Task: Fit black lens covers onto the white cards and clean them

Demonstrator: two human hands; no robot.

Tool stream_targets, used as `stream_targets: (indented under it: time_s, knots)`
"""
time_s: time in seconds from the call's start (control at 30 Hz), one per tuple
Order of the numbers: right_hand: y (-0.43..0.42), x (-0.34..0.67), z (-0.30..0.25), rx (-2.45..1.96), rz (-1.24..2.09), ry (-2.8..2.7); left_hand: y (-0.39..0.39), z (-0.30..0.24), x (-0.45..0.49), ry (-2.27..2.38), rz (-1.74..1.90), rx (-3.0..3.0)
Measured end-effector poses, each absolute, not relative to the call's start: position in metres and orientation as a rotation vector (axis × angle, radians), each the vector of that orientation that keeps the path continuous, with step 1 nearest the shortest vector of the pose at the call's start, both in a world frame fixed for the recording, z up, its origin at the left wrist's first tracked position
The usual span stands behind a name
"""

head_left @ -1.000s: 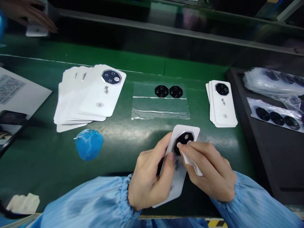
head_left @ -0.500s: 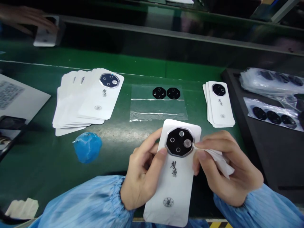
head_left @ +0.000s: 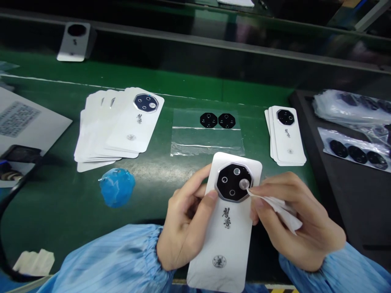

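Left hand (head_left: 186,219) grips white phone back panel (head_left: 229,248) over green bench mat (head_left: 58,215). Right hand (head_left: 297,224) pinches white wipe (head_left: 276,209), tip touching round lens (head_left: 243,184) on black octagonal camera plate (head_left: 234,182). Panel stacks (head_left: 116,126) (head_left: 287,138) either side of clear bag (head_left: 207,140) holding two plates.

Item: white phone back (head_left: 227,228), raised higher in my left hand (head_left: 185,219), camera plate (head_left: 234,182) now fully showing. Item: wipe (head_left: 276,209), moved by my right hand (head_left: 301,221) to the right lens (head_left: 243,184). Item: co-worker's hand, gone from the white panel (head_left: 75,42).
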State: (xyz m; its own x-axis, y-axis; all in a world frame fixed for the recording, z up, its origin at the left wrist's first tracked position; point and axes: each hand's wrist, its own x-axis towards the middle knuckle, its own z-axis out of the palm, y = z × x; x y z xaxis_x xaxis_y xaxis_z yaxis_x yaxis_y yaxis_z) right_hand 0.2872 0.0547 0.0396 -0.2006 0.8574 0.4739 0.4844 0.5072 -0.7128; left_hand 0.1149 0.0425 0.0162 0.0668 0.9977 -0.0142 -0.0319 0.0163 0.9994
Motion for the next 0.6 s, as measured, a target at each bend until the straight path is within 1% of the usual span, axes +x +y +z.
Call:
stream_targets:
  time_s: [0.2,0.37,0.6]
  knots:
    - [0.052,0.293,0.037,-1.040,0.424,-2.123,0.041,0.014,0.114,1.167,1.162,1.302]
    - [0.048,0.297,0.031,-1.011,0.232,-2.315,0.039,0.014,0.114,1.173,1.176,1.358]
    - [0.046,0.296,0.018,-0.950,-0.062,-2.371,0.040,0.014,0.116,1.203,1.178,1.410]
